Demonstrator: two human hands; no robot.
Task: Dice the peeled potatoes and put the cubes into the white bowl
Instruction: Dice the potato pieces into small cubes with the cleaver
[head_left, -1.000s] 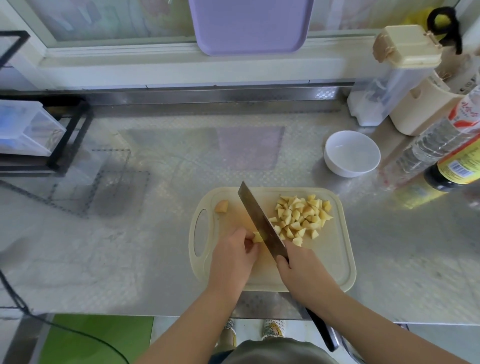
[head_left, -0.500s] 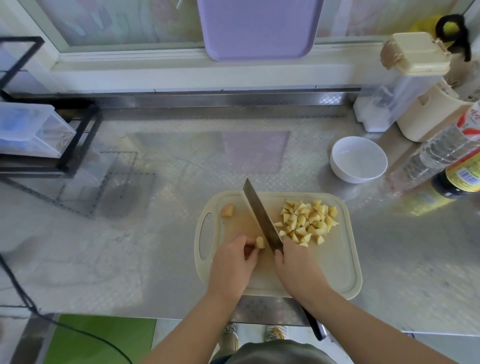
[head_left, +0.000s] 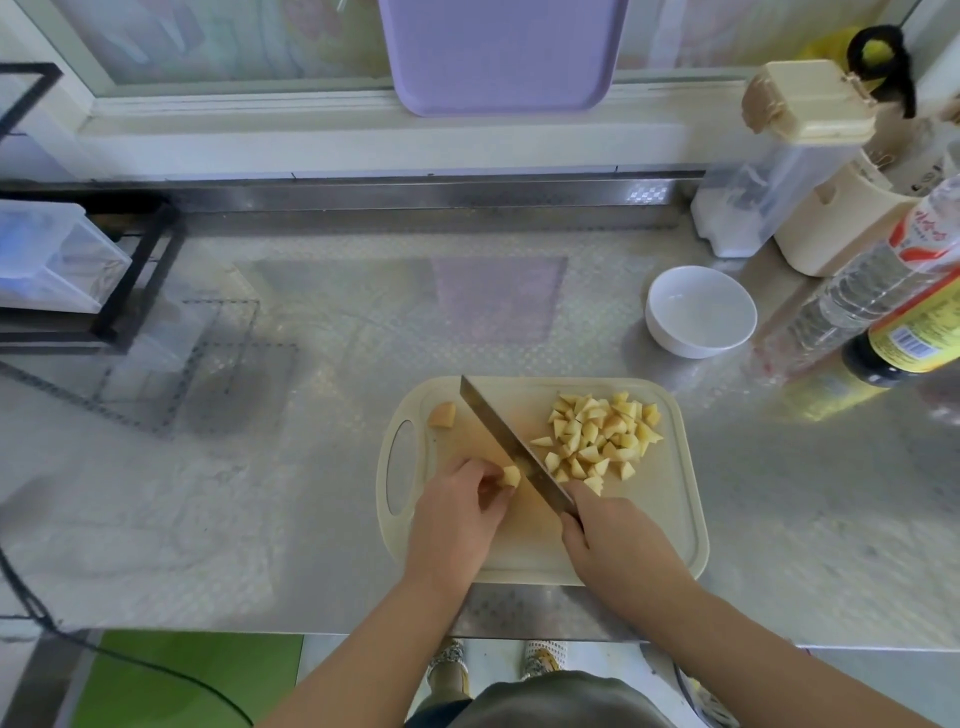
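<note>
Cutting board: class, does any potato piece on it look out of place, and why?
Yes. One larger potato chunk lies alone by the handle slot of the cutting board, left of the knife blade, apart from the pile of cubes on the right.

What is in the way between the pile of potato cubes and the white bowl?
Nothing visible. Only the edge of the cutting board and a strip of bare steel counter lie between the pile of cubes and the white bowl. The bottles stand to the bowl's right, off that path.
</note>
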